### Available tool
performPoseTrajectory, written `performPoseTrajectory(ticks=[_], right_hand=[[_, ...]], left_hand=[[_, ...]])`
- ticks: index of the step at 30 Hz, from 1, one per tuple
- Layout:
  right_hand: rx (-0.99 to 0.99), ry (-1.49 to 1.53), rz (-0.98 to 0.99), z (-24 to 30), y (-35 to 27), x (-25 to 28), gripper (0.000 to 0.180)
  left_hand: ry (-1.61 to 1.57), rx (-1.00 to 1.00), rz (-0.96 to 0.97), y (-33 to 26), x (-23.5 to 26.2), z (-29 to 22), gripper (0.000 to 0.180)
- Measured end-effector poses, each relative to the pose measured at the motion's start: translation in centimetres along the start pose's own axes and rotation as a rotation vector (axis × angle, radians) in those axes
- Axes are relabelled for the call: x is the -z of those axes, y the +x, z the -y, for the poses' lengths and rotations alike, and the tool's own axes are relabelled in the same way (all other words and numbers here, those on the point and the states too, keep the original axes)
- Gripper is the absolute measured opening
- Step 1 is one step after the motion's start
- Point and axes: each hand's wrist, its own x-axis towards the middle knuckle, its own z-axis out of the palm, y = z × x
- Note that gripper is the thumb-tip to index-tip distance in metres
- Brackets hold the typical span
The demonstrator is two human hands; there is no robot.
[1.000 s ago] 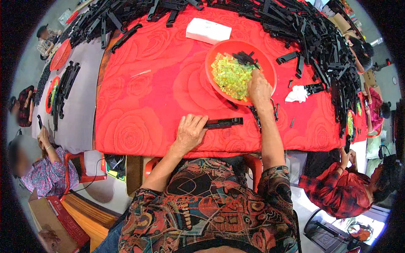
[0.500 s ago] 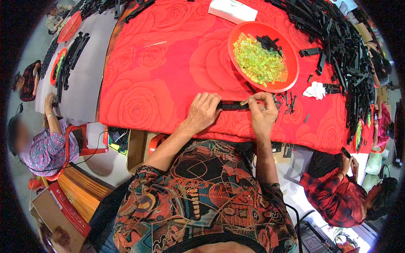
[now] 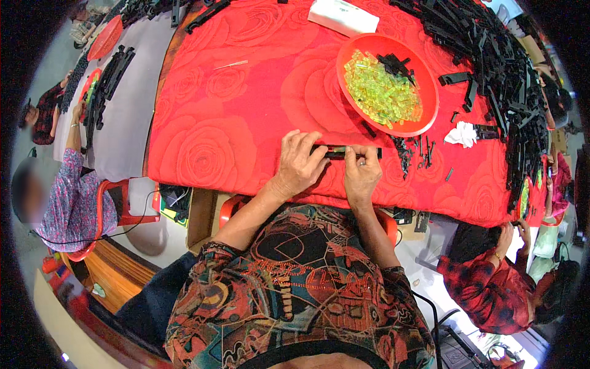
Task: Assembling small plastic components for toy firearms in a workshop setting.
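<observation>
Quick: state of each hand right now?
Left hand: closed, holding a narrow black plastic-looking bar.
Right hand: closed, fingertips on that same bar.

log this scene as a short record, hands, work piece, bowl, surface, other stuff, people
left hand: holding the left end of the work piece
right hand: touching the work piece toward its right end; grip unclear
work piece: long black part, between the hands, partly covered
bowl: red bowl, beyond the right hand, with yellow-green pieces and some black pieces
surface: red rose-patterned cloth
other: white box beyond the bowl; heaped black parts at far right
people: co-workers seated left and right
</observation>
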Motion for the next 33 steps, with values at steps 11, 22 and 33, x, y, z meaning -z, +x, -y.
performPoseTrajectory(ticks=[11, 22, 33], right_hand=[[0.073, -0.073, -0.010, -0.3, 0.0, -1.1, 0.016], [-0.169, 0.095, 0.046, 0.2, 0.4, -0.8, 0.016], [-0.158, 0.113, 0.034, 0.2, 0.1, -1.0, 0.015]], left_hand=[[0.059, -0.035, 0.151, 0.1, -0.1, -0.1, 0.027], [-0.005, 0.002, 0.112, 0.3, -0.3, -0.1, 0.030], [0.002, -0.002, 0.090, 0.4, -0.3, -0.2, 0.027]])
